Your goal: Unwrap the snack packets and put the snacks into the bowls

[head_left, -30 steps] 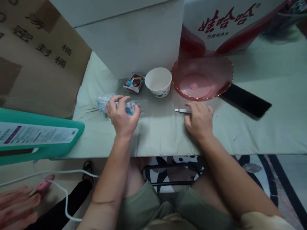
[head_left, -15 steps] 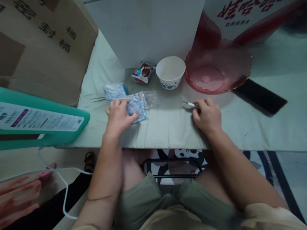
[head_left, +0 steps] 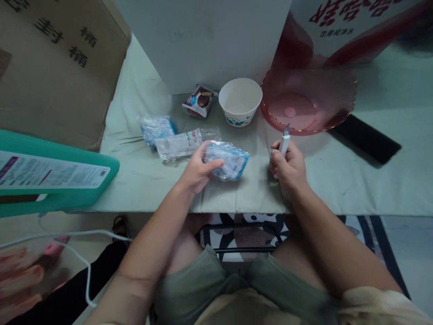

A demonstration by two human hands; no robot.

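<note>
The left hand (head_left: 199,170) is closed on the left end of a clear-wrapped blue packet (head_left: 235,161), thumb above, its right end clear of the fingers, perhaps so that the wrapping's edge lies exposed. The packet is at the near middle of the table (head_left: 358,194); whether it touches the cloth is hard to tell. Just to its right, the right hand (head_left: 291,170) grips a white-handled cutter (head_left: 284,144), its blade pointing to the far side, which probably keeps the edge away from the other hand.

Left of the held packet lie a clear packet with a printed label (head_left: 181,143) and, farther left, another blue packet (head_left: 156,128), both seemingly within the left hand's easy reach. Beyond, a small snack packet (head_left: 199,101), a white paper bowl (head_left: 248,108) and a pink dish (head_left: 304,110) stand in a row, perhaps set back to leave working room. A flat black object (head_left: 370,140) lies to the right, against the dish.
</note>
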